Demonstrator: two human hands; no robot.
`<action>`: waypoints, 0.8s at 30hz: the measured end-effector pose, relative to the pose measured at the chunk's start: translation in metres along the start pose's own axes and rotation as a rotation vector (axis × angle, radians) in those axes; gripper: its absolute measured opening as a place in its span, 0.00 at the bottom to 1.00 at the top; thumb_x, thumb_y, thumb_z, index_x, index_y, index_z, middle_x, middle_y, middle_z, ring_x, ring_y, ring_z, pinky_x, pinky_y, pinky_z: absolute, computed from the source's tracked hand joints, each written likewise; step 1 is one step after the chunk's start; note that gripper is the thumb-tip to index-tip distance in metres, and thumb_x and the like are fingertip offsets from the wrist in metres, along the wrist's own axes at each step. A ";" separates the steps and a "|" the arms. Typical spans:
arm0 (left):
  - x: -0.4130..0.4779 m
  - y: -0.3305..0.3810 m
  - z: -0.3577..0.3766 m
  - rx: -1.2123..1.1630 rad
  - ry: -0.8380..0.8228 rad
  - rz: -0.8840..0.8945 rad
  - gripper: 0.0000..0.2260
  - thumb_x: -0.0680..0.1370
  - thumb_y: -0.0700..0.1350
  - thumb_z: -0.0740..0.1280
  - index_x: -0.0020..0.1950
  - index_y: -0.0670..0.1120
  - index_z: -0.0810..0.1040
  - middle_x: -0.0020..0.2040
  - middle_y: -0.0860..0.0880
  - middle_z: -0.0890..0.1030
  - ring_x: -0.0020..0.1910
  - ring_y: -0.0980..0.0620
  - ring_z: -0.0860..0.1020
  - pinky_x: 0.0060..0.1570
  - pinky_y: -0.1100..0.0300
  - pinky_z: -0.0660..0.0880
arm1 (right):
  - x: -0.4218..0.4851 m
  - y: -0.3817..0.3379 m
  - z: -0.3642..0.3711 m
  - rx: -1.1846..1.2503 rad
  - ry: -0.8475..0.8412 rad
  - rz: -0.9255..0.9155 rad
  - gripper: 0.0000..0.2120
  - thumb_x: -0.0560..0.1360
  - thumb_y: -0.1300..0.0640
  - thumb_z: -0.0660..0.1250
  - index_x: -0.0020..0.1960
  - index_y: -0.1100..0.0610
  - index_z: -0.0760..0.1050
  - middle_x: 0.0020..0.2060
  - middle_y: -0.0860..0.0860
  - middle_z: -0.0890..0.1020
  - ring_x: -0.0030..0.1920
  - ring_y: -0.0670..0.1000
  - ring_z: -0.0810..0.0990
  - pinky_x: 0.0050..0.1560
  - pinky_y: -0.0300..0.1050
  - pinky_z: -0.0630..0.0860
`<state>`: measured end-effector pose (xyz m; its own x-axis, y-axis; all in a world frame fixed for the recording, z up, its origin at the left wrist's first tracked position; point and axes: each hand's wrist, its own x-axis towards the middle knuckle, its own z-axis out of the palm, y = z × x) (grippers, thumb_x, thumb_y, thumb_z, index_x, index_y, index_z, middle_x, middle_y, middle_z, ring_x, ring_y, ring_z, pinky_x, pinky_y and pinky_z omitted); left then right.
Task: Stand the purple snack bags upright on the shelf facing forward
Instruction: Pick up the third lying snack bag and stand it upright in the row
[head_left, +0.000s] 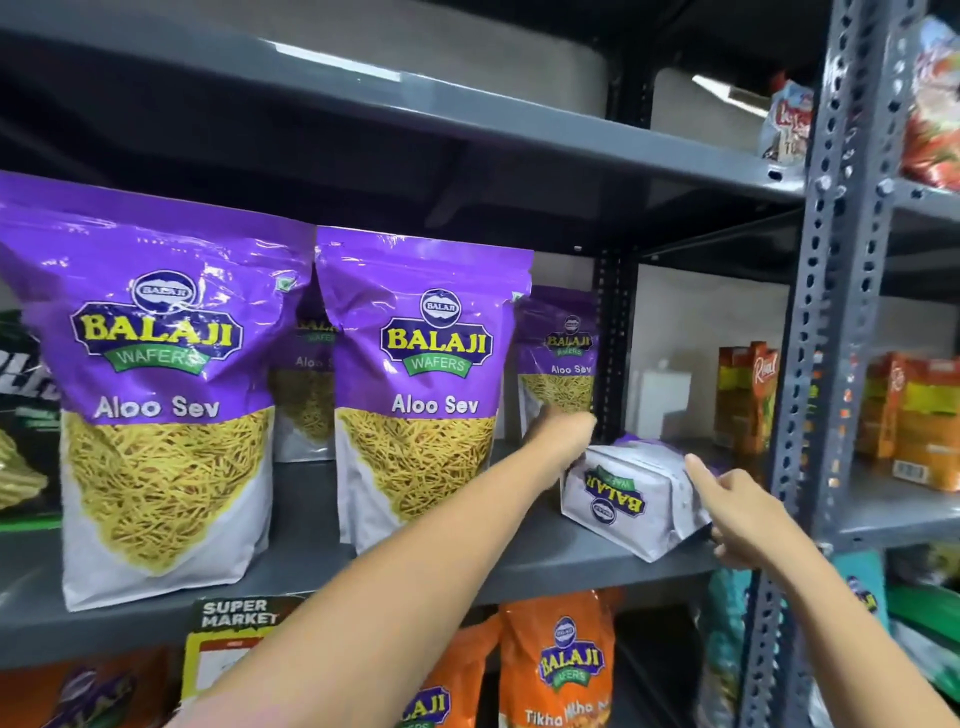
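Two purple Balaji Aloo Sev bags stand upright and face forward at the front of the grey shelf (311, 582): a large left bag (161, 395) and a middle bag (426, 384). Two more purple bags stand behind them, one in the gap (304, 395) and one at the back right (561, 364). A further purple bag (631, 493) lies flat at the shelf's right end, its white bottom toward me. My left hand (563, 441) reaches to the lying bag's far left side. My right hand (737, 512) touches its right end, fingers curled at it.
A perforated grey upright (831, 312) stands just right of the lying bag. Orange juice cartons (743, 400) sit behind and on the neighbouring shelf. Orange Balaji bags (561, 670) and a Super Market price tag (234, 639) are below. A green-black bag (21, 415) stands far left.
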<state>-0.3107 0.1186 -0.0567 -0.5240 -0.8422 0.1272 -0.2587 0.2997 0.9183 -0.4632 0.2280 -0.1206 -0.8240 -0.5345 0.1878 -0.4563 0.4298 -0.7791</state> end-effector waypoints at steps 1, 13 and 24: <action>0.009 0.004 0.004 0.106 -0.096 -0.019 0.17 0.78 0.47 0.59 0.65 0.41 0.69 0.48 0.43 0.76 0.46 0.45 0.79 0.33 0.62 0.67 | -0.001 -0.003 0.000 0.016 -0.002 0.010 0.37 0.69 0.27 0.53 0.58 0.58 0.70 0.44 0.58 0.76 0.28 0.54 0.74 0.28 0.42 0.70; 0.029 0.010 0.015 0.258 -0.198 0.086 0.24 0.75 0.46 0.69 0.68 0.43 0.66 0.54 0.48 0.71 0.49 0.50 0.74 0.50 0.61 0.71 | 0.020 -0.022 0.003 0.472 -0.050 -0.095 0.24 0.72 0.59 0.65 0.66 0.52 0.65 0.50 0.55 0.80 0.44 0.56 0.83 0.39 0.54 0.82; 0.040 -0.010 0.007 -0.004 0.133 0.104 0.54 0.70 0.43 0.75 0.76 0.52 0.34 0.77 0.47 0.59 0.72 0.47 0.65 0.67 0.57 0.64 | 0.029 -0.067 0.032 0.430 0.103 -0.445 0.37 0.67 0.64 0.65 0.72 0.46 0.57 0.50 0.54 0.82 0.49 0.59 0.81 0.54 0.56 0.77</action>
<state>-0.3351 0.0847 -0.0636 -0.4361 -0.8584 0.2701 -0.2048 0.3869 0.8991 -0.4457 0.1605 -0.0824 -0.6242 -0.5130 0.5893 -0.6045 -0.1607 -0.7802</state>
